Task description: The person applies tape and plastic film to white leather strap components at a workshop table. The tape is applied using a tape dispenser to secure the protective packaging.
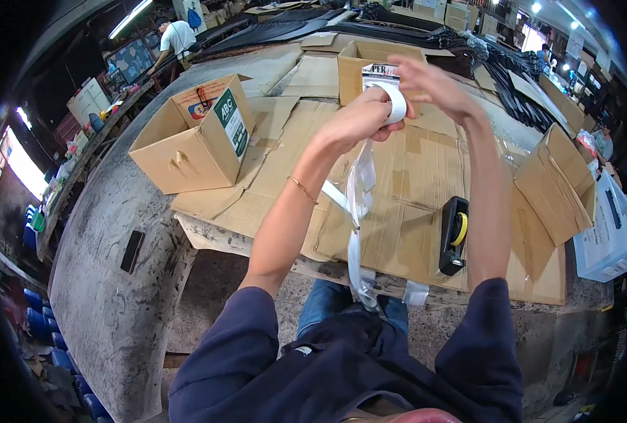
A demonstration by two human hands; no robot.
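Note:
My left hand [364, 118] is closed around a looped white band [396, 103]. Long white strips [358, 204] hang below it, past the table's front edge toward my lap. Just to its right and slightly higher, my right hand [437, 86] has its fingers stretched out toward the loop, a little blurred. Behind both hands stands an open cardboard box [352, 69] with a printed label, partly hidden by them. Flattened cardboard [398, 176] lies under the hands. A black tape dispenser [454, 236] with a yellow roll rests on it, beside my right forearm.
An open box with a green ABC label [231, 124] stands at left, another open box [554, 185] at right beside a translucent plastic bin [608, 229]. A black phone [132, 252] lies at the table's left. Black strips [285, 28] are piled far back, where a person [178, 37] bends over.

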